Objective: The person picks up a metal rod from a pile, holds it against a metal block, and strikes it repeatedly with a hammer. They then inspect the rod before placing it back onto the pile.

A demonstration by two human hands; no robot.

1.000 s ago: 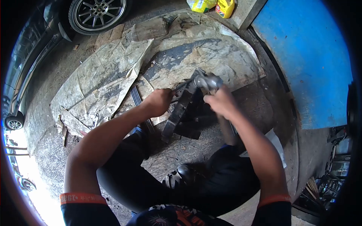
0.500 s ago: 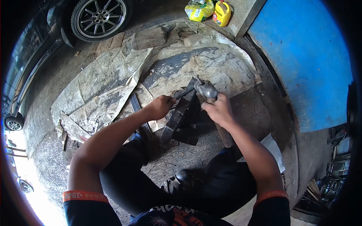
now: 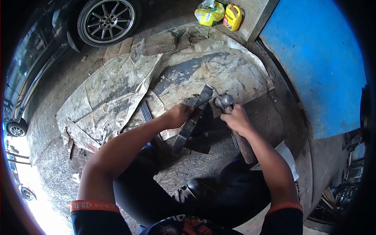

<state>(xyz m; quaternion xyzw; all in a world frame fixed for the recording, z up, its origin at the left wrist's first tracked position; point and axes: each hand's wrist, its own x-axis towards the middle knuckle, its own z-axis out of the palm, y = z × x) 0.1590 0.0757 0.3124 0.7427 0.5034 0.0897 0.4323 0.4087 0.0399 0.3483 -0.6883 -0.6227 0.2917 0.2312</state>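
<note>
My right hand [image 3: 237, 118] is closed around the wooden handle of a ball-peen hammer [image 3: 224, 101], gripping it close below the head. The rest of the handle slants down toward my knee. In my left hand [image 3: 179, 116] is a dark rod, perhaps a chisel [image 3: 203, 102], pointing up and right. It lies across a long black metal bar [image 3: 184, 137] that slants between my feet. The hammer head is slightly right of the rod's far end, apart from it. My left fingers partly hide the rod and bar.
A worn, dirty sheet [image 3: 105, 86] covers the floor ahead. Thin dark strips [image 3: 147, 113] lie left of the bar. Beyond are a car wheel [image 3: 107, 21], a yellow jug [image 3: 232, 17] and a yellow bag [image 3: 209, 13]. A blue panel [image 3: 321, 66] stands at right.
The hammer head has moved right and down, away from the rod's far end, where it was before. My left hand still holds the rod over the bar. The whole view has shifted slightly.
</note>
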